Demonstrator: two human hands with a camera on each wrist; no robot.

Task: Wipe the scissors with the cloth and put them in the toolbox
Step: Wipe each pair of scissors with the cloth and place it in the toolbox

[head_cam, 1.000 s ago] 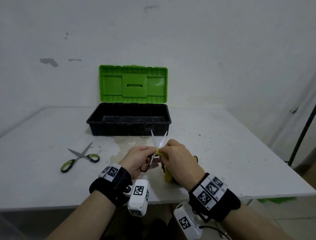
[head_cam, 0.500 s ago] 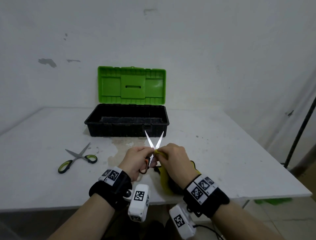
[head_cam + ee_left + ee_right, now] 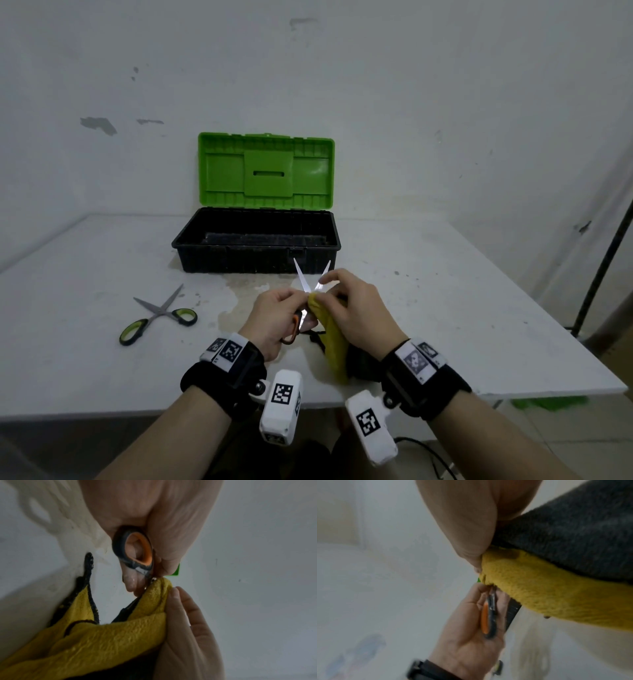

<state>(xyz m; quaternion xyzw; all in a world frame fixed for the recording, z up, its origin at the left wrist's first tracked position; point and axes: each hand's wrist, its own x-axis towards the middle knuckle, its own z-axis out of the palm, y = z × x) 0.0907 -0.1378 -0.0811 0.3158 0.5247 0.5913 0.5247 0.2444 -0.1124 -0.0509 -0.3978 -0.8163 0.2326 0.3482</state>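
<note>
- Left hand [image 3: 274, 317] gripping orange-handled scissors [image 3: 310, 286], blades spread: stiff, sharp, best held by handles
- Right hand [image 3: 356, 308] pinching soft yellow cloth [image 3: 330, 337] on one blade

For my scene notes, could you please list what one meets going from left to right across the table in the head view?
green-handled scissors → left hand → orange-handled scissors → yellow cloth → right hand
</note>
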